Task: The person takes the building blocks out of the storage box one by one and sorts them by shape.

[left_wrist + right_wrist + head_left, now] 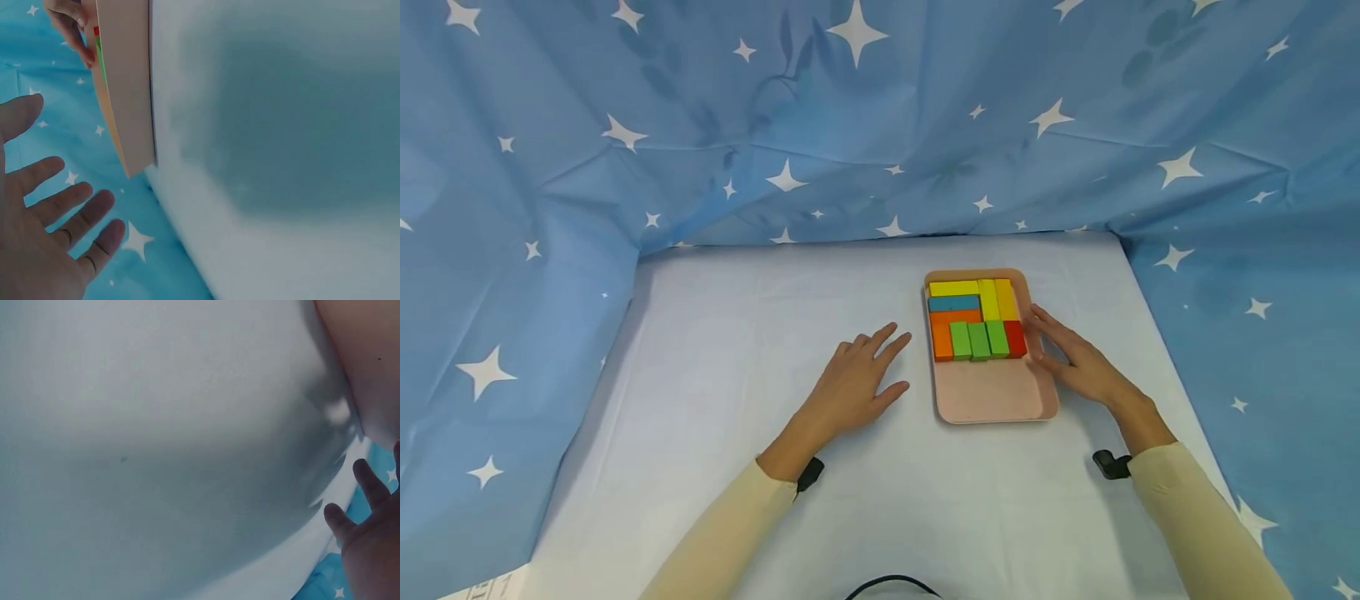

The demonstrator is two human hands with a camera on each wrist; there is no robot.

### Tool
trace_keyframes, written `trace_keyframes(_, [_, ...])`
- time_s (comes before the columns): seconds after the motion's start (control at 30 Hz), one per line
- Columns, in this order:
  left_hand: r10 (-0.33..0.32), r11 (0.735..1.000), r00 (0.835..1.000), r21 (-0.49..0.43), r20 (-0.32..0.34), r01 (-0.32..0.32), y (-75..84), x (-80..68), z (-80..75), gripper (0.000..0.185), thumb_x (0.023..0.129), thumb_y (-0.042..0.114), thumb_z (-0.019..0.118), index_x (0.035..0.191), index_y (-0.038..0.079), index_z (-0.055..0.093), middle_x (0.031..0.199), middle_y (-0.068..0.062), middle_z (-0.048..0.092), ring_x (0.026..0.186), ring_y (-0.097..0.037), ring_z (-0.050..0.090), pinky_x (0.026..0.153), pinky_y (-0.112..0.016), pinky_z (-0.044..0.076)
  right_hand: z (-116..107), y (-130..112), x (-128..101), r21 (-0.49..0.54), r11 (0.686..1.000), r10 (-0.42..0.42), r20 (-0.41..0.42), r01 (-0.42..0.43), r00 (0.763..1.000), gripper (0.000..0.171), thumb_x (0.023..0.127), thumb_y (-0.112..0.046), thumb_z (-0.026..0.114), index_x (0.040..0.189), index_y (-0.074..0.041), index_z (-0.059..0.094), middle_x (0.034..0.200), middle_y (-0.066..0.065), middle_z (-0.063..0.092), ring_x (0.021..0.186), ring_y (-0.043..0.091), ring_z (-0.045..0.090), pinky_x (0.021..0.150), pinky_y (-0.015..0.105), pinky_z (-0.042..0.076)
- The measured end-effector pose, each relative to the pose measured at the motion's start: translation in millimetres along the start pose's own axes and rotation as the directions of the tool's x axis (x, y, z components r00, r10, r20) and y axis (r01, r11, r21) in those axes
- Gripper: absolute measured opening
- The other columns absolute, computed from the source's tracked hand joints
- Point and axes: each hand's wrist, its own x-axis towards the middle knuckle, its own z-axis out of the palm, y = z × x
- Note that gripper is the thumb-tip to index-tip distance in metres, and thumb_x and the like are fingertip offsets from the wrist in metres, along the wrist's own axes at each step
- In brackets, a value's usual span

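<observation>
Pink tray (992,396) of coloured blocks (975,319) on the white surface (775,283). Right hand (1075,360) against its right rim, fingers straight, loosely spread. Left hand (853,385) flat just left of it, fingers spread.

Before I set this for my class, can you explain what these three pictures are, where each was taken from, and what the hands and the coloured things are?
No machine here: a person works with two bare hands. The big picture comes from a camera on the head, looking down at a table under a white cloth, with starry blue fabric around it. The other two come from cameras on the wrists, so they look tilted and very close. On the table lies a pink tray with coloured blocks packed into its far end. The left hand lies flat and open beside the tray, holding nothing. The right hand rests open against the tray's right edge.
</observation>
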Motion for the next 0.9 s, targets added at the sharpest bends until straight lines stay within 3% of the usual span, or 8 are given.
trace_keyframes(0.17, [0.018,0.993,0.998,-0.120,0.059,-0.011,6.6,47.9,5.8,0.066,0.102,0.045,0.064,0.159,0.019,0.043,0.161,-0.005,0.044,0.132,-0.028,0.053,0.104,-0.044,0.047,0,4,1,0.003,1.000,0.021,-0.003,-0.021,1.000,0.069,0.106,-0.036,0.057,0.167,-0.029,0.025,0.177,-0.002,0.011,0.158,0.044,0.020,0.116,0.078,0.020])
trace_keyframes(0.3, [-0.002,0.991,0.995,-0.130,0.102,0.016,17.1,78.2,13.6,0.067,0.098,0.042,0.071,0.155,0.016,0.048,0.157,-0.006,0.049,0.128,-0.027,0.054,0.102,-0.042,0.049,0,6,2,0.008,1.000,0.020,0.000,-0.020,1.000,0.068,0.106,-0.036,0.057,0.167,-0.028,0.026,0.177,-0.002,0.010,0.159,0.043,0.019,0.116,0.078,0.020])
trace_keyframes(0.4, [-0.009,0.996,0.992,-0.090,0.129,0.021,25.7,93.9,19.1,0.070,0.095,0.040,0.074,0.155,0.015,0.048,0.153,-0.006,0.053,0.117,-0.025,0.054,0.093,-0.038,0.051,-1,7,1,0.020,1.000,0.012,0.007,-0.012,1.000,0.069,0.106,-0.034,0.057,0.167,-0.026,0.026,0.177,0.000,0.010,0.159,0.044,0.019,0.116,0.079,0.020])
trace_keyframes(0.63, [-0.062,0.997,0.980,0.050,0.191,0.053,37.1,113.2,27.5,0.067,0.091,0.036,0.078,0.148,0.011,0.054,0.137,-0.007,0.060,0.108,-0.022,0.053,0.089,-0.037,0.051,-2,10,0,0.043,0.999,-0.015,0.017,0.014,1.000,0.070,0.106,-0.031,0.059,0.167,-0.025,0.026,0.177,0.001,0.011,0.159,0.043,0.020,0.117,0.077,0.021])
trace_keyframes(0.9, [-0.076,0.996,0.978,0.056,0.196,0.066,37.7,121.8,32.2,0.056,0.087,0.030,0.082,0.136,0.008,0.064,0.124,-0.006,0.064,0.108,-0.022,0.059,0.088,-0.036,0.054,-1,12,0,0.040,0.999,-0.033,0.006,0.033,0.999,0.072,0.104,-0.030,0.060,0.167,-0.025,0.025,0.176,0.001,0.012,0.159,0.042,0.020,0.118,0.076,0.021])
